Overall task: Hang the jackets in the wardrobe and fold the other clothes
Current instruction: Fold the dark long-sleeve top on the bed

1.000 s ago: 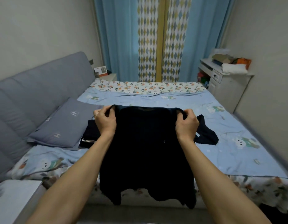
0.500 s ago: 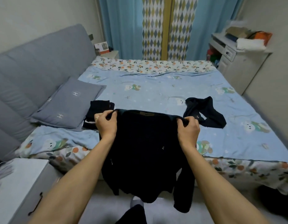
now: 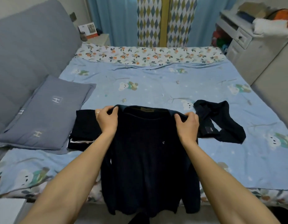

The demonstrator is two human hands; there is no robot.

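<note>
Two hands are holding the dark sweater (image 3: 149, 159) up by its shoulders so it is hanging flat over the near edge of the bed (image 3: 156, 88), probably ready for laying down and folding. Left hand (image 3: 107, 119) and right hand (image 3: 186, 125) are each pinching the fabric, fingers curled over it, forearms reaching forward in parallel. Folded dark clothes (image 3: 85, 128) are lying just left.

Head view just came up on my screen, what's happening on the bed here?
A person holds a dark sweater up by its shoulders over the near edge of the bed, left hand and right hand each gripping one shoulder, fingers curled into the cloth. Its lower part hangs off the edge; it is not yet folded. A folded dark stack lies left of it beside the grey pillow, and a crumpled dark garment lies to the right.
</note>
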